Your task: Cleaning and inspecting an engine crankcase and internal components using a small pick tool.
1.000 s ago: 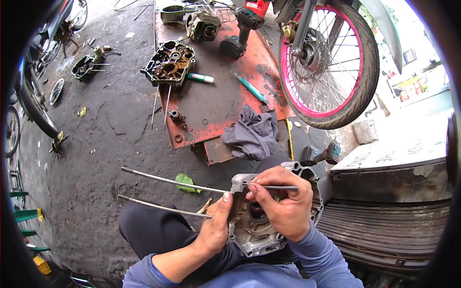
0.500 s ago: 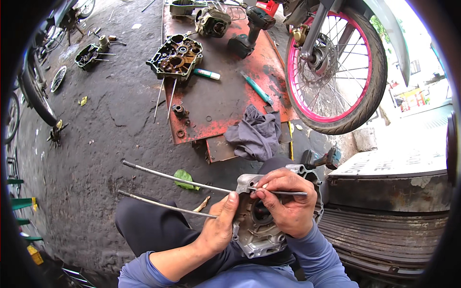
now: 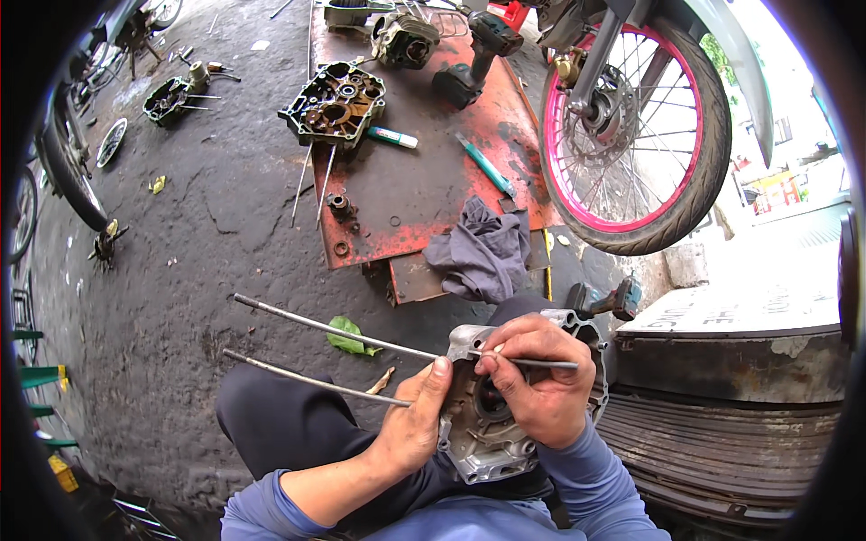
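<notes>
A silvery engine crankcase half [image 3: 478, 455] rests in my lap, its open inner side facing up. Two long studs [image 3: 334, 334] stick out from its left edge. My left hand [image 3: 413, 419] is closed round that edge at the base of the studs, the thumb on top. Over the upper part of the casing, my right hand [image 3: 546, 383] pinches a thin grey metal rod [image 3: 547, 364]. The rod's left end meets the casing near its upper left corner; fingers partly hide it and the round bore below.
On a low red metal platform [image 3: 397, 189] lie an oily crankcase half [image 3: 336, 104], a cylinder head [image 3: 404, 41], a cordless driver [image 3: 483, 59], a glue tube [image 3: 392, 137], a cutter knife [image 3: 487, 169] and a grey rag [image 3: 483, 252]. A pink-rimmed motorcycle wheel [image 3: 702, 135] stands at right.
The view has shifted slightly. Both hands keep their holds on the crankcase half and the rod, with hardly any movement.
</notes>
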`<state>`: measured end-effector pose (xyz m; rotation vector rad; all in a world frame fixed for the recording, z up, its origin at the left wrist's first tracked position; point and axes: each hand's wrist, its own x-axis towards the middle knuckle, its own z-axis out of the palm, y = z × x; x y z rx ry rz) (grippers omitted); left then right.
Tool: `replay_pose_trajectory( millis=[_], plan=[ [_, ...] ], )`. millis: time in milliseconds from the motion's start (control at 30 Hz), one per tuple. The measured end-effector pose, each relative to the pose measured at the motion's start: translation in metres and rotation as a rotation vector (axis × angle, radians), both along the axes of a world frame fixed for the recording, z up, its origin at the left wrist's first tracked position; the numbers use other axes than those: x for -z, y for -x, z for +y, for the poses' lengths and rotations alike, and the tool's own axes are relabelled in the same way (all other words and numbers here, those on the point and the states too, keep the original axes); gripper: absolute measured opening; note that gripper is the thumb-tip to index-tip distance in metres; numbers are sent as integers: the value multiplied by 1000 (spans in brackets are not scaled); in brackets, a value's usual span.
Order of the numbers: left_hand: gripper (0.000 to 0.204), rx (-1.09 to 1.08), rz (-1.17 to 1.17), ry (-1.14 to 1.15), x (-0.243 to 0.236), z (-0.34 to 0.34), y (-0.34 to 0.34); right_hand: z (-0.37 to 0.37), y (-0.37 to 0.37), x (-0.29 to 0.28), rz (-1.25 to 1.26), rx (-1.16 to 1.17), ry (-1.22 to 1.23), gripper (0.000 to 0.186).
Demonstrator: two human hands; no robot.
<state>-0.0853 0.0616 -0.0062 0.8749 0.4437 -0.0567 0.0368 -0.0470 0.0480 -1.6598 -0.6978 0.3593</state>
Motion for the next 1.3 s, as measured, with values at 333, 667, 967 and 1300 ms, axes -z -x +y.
replay_pose_trajectory(
  millis=[333, 667, 967, 1300],
  plan=[
    [64, 8, 19, 57, 2, -1, -1, -1, -2, -1, -140, -55, 56, 9],
    [63, 0, 21, 63, 3, 0, -1, -2, 2, 2, -143, -42, 61, 9],
    [63, 8, 10, 51, -1, 1, -2, -4, -1, 0, -201, -22, 69, 11],
    [63, 10, -5, -17, 0, 1, -2, -4, 3, 2, -251, -66, 83, 10]
  ],
)
